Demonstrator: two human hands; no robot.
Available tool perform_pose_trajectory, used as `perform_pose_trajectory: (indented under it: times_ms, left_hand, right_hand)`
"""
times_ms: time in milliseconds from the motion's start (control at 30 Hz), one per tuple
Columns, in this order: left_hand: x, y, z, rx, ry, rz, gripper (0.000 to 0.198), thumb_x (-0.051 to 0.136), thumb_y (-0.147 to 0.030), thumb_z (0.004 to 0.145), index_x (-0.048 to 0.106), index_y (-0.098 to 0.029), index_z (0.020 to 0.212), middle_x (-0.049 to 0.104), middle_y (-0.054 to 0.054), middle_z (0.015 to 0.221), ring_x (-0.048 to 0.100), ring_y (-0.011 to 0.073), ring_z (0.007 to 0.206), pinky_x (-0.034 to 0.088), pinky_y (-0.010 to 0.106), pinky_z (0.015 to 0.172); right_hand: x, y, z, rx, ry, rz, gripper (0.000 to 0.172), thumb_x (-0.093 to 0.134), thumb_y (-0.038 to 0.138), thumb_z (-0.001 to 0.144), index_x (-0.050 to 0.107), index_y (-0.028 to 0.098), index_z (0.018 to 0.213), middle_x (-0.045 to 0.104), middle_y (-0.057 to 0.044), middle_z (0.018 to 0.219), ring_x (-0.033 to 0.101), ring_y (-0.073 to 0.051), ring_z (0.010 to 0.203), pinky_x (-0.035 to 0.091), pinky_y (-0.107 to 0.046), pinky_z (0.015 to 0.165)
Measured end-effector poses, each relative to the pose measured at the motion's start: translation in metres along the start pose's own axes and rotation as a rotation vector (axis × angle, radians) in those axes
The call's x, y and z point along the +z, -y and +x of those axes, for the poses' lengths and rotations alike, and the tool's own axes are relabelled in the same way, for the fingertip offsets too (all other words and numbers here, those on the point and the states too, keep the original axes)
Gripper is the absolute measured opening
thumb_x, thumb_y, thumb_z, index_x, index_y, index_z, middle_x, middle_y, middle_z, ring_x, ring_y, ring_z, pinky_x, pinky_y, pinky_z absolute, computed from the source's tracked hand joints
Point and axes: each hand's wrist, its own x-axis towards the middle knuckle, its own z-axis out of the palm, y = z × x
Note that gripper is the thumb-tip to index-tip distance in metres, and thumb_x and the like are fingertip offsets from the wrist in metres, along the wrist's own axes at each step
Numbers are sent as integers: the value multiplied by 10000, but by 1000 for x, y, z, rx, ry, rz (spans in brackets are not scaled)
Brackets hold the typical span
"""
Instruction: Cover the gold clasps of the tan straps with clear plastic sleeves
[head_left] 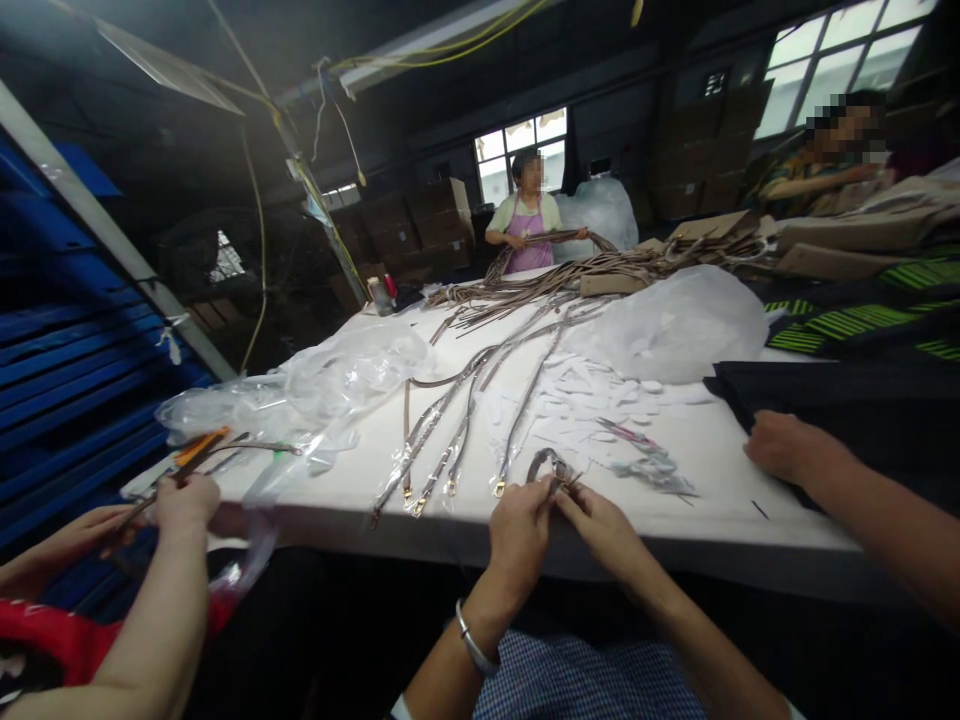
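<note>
My left hand point(519, 530) and my right hand point(600, 525) meet at the near edge of the white table point(720, 440). Both are closed, pinching a thin brown strap point(551, 468) with a metal clasp, curled into a small loop just above my fingers. A silver bracelet sits on my left wrist. Just beyond my hands lie three straps point(442, 440) wrapped in clear plastic, their gold clasps pointing at the table edge.
A co-worker's hands point(176, 500) at the left hold a strap and an orange tool. Another person's hand point(784, 445) rests at the right on black fabric. Clear plastic bags point(675, 320), white scraps and a heap of brown straps point(600, 265) cover the table. Two people work at its far end.
</note>
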Motion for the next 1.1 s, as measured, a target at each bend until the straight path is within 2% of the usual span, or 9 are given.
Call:
perform_pose_trajectory:
  times_ms: [100, 233, 300, 367, 500, 667, 800, 933, 1100]
  left_hand:
    - [12, -5, -3, 92, -1, 117, 282, 516, -196, 933, 632, -252, 1184, 720, 32, 984, 600, 197, 827, 495, 293, 735]
    - [26, -13, -4, 194, 1, 293, 277, 554, -168, 912, 620, -233, 1173, 693, 47, 936, 588, 211, 850, 506, 294, 712]
    - [27, -15, -5, 214, 9, 341, 299, 549, -159, 914, 590, -214, 1205, 680, 50, 962, 587, 216, 878, 514, 307, 722]
    - [27, -15, -7, 227, 20, 365, 267, 536, -167, 923, 594, -202, 1180, 675, 51, 967, 590, 217, 880, 521, 322, 719]
    - [28, -10, -14, 248, -30, 395, 257, 501, -214, 946, 604, -224, 1181, 673, 64, 1076, 606, 225, 931, 534, 372, 769]
    - [43, 6, -21, 359, -198, 368, 355, 448, -233, 972, 533, -242, 1316, 503, 53, 1428, 400, 262, 1352, 366, 509, 1097]
    - [49, 20, -20, 425, -105, 265, 360, 393, -197, 990, 521, -204, 1328, 548, 57, 1392, 418, 196, 1355, 412, 421, 1078]
    - [44, 24, -17, 424, -26, 259, 383, 402, -190, 987, 486, -212, 1359, 539, 79, 1398, 405, 199, 1367, 392, 477, 1086]
    - [44, 19, -21, 415, -15, 273, 408, 400, -162, 976, 482, -222, 1371, 520, 89, 1413, 399, 216, 1372, 384, 488, 1088]
  right_hand:
    - [-34, 16, -19, -57, 15, -341, 239, 568, 393, 878, 753, 241, 884, 767, -61, 827, 708, -290, 778, 577, -429, 765]
    - [-53, 38, -25, -264, -288, -591, 260, 515, 309, 913, 703, 262, 1088, 740, -65, 1060, 681, -287, 1001, 520, -453, 942]
    - [-49, 37, -10, -373, -200, -609, 355, 458, 279, 937, 617, 240, 1252, 651, -70, 1264, 593, -262, 1185, 454, -445, 1052]
    - [-43, 25, 12, -430, 10, -626, 410, 407, 252, 941, 567, 222, 1317, 584, -73, 1356, 528, -242, 1267, 427, -443, 1089]
    - [-38, -11, 42, -412, 236, -726, 424, 350, 262, 947, 596, 199, 1286, 605, -108, 1327, 529, -267, 1266, 421, -519, 1076]
    - [-48, -25, 30, -446, 273, -848, 461, 300, 273, 992, 428, 213, 1431, 485, -98, 1446, 379, -279, 1378, 304, -604, 1109]
    - [-50, -21, 27, -391, 294, -876, 489, 300, 294, 1003, 312, 249, 1490, 426, -82, 1490, 336, -269, 1401, 266, -600, 1122]
    - [-54, -17, 32, -355, 329, -812, 493, 308, 335, 1005, 304, 269, 1493, 414, -64, 1499, 328, -259, 1406, 249, -579, 1140]
    - [-67, -15, 7, -403, 286, -690, 440, 425, 318, 984, 439, 310, 1423, 458, -37, 1474, 343, -246, 1401, 296, -530, 1145]
